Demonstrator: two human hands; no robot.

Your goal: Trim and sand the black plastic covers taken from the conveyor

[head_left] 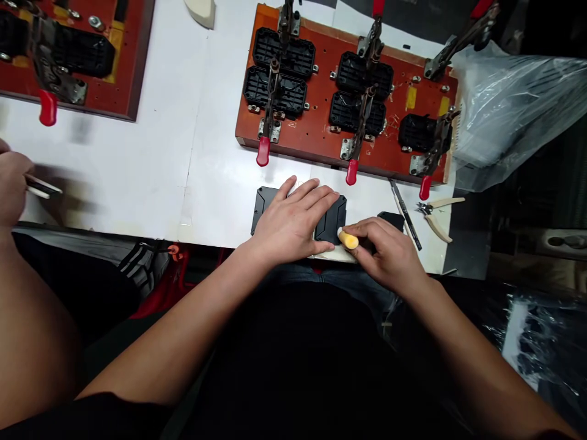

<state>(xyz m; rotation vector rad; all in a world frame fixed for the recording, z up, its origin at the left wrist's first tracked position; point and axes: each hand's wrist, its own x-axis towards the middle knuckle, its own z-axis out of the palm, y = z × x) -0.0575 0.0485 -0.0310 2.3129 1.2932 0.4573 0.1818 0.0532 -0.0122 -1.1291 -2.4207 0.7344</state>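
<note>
My left hand (293,220) lies flat, fingers spread, on a black plastic cover (331,221) at the near edge of the white table (137,177). My right hand (387,250) grips a small yellow-handled tool (348,239), its tip against the cover's right edge. A smaller black part (392,218) sits just behind my right hand.
An orange-brown jig board (321,131) with red-handled toggle clamps (263,151) and several black parts stands behind. Cutters (435,214) and a thin tool (406,211) lie at right, beside a plastic bag (513,104). A co-worker's hand (11,186) holds tweezers at left, near a second jig (92,61).
</note>
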